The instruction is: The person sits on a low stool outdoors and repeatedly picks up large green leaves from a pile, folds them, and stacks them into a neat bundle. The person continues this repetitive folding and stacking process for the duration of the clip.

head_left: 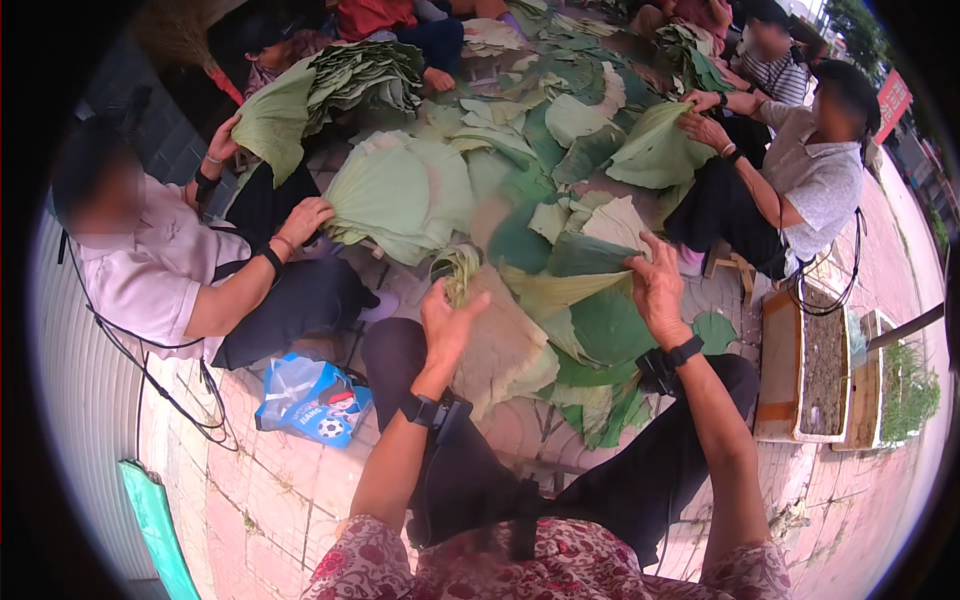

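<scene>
My left hand [450,322] is closed around the lower end of a small curled bundle of pale green leaf [458,268], standing up above the fingers. Farther right, my right hand [660,292] pinches the edge of a large lotus leaf [565,288], folded over with a yellow-green underside and a darker top. A brownish dry leaf [500,350] lies just below and right of my left hand. More green leaves [610,330] spread in a loose heap under and beyond both hands. The fingertips of my right hand are partly hidden by the leaf's edge.
Co-workers sit around the heap; the left one holds a leaf stack [400,195], the right one a leaf [660,145]. A blue bag [315,400] lies left of my knee. Planter boxes [800,365] stand at right, and a green packet [155,530] lies at lower left.
</scene>
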